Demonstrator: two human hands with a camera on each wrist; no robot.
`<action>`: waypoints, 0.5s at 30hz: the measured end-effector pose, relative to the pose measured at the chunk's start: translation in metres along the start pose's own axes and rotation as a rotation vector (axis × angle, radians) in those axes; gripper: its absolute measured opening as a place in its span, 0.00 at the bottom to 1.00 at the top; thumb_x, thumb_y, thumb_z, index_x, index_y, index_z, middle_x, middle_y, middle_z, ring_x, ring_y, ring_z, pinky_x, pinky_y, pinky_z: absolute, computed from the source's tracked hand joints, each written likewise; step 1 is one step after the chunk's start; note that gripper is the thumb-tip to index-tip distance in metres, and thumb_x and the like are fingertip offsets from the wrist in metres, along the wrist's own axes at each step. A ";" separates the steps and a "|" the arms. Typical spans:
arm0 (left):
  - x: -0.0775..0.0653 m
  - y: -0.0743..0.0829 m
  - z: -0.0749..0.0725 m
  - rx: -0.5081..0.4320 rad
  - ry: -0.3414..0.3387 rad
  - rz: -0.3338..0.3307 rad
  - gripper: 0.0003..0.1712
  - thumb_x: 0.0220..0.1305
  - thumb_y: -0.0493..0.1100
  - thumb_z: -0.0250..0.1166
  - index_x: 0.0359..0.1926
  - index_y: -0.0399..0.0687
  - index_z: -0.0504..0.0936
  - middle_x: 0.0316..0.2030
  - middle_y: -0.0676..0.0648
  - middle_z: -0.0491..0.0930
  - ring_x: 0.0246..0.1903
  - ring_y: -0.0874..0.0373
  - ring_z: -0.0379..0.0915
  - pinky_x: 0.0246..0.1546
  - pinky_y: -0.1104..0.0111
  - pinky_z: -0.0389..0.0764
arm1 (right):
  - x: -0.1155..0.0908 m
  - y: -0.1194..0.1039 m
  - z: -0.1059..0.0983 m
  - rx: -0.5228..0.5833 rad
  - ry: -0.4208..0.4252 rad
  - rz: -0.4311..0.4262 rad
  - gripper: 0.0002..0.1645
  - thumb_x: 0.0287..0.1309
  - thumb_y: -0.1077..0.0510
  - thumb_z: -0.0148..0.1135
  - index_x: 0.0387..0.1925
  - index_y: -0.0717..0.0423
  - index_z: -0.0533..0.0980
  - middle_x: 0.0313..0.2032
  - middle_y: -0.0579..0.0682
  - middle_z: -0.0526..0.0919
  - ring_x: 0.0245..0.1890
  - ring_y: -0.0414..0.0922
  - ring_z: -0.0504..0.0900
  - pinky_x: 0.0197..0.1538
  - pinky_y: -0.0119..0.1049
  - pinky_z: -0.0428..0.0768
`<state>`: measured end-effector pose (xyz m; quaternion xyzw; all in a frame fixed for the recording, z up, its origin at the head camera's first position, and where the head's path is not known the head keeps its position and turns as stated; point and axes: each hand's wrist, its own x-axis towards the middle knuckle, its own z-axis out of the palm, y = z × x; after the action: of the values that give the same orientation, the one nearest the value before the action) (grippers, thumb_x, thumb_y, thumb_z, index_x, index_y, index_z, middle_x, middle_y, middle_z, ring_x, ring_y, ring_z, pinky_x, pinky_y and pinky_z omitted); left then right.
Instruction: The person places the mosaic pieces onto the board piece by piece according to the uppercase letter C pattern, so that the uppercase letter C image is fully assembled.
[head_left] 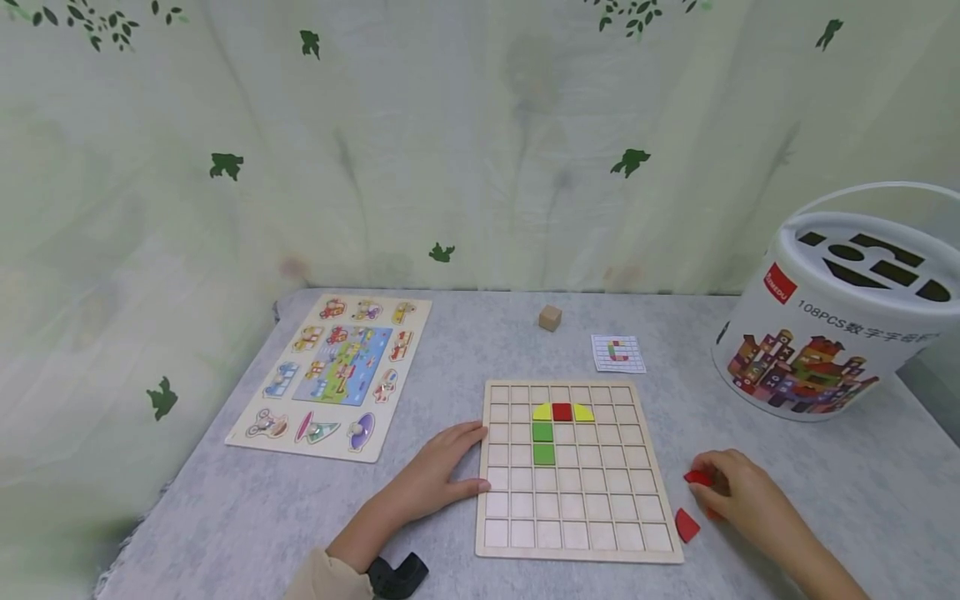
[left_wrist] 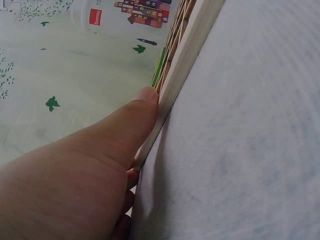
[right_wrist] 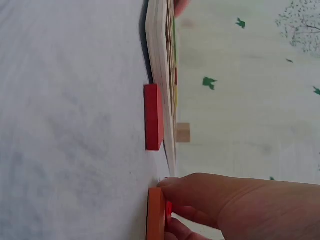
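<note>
Red piece (head_left: pixel 697 477) pinched by right hand (head_left: pixel 741 493), fuller in head view

Leaf-printed backdrop (head_left: pixel 480 158) behind grey tabletop (head_left: pixel 465 354)

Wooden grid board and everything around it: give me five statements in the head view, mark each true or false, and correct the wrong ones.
1. The left hand touches the left edge of the wooden grid board. True.
2. The red square sits between two green squares. False: the red square sits between two yellow quarter-circles.
3. The right hand pinches a red piece. True.
4. The knobbed picture puzzle lies right of the wooden grid board. False: the knobbed picture puzzle lies to its left.
5. The small wooden cube is beyond the wooden grid board's far edge. True.
</note>
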<state>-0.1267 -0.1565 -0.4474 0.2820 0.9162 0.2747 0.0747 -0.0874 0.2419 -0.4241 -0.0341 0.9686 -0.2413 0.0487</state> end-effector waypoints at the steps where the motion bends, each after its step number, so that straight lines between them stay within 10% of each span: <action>1: 0.000 0.000 0.000 -0.001 0.002 0.002 0.43 0.55 0.66 0.55 0.66 0.48 0.58 0.64 0.49 0.55 0.63 0.52 0.48 0.60 0.55 0.55 | 0.000 -0.002 0.000 -0.002 0.007 -0.004 0.16 0.45 0.57 0.68 0.37 0.61 0.77 0.31 0.50 0.74 0.30 0.44 0.71 0.32 0.41 0.74; 15: 0.000 0.000 -0.001 0.003 -0.008 -0.014 0.43 0.55 0.66 0.55 0.66 0.50 0.58 0.65 0.50 0.55 0.64 0.54 0.47 0.60 0.57 0.55 | -0.001 -0.045 0.002 0.488 0.052 -0.120 0.16 0.49 0.67 0.64 0.42 0.59 0.76 0.42 0.53 0.75 0.32 0.42 0.78 0.29 0.29 0.78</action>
<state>-0.1268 -0.1571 -0.4471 0.2766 0.9183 0.2717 0.0800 -0.0839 0.2016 -0.4043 -0.0724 0.8790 -0.4711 0.0161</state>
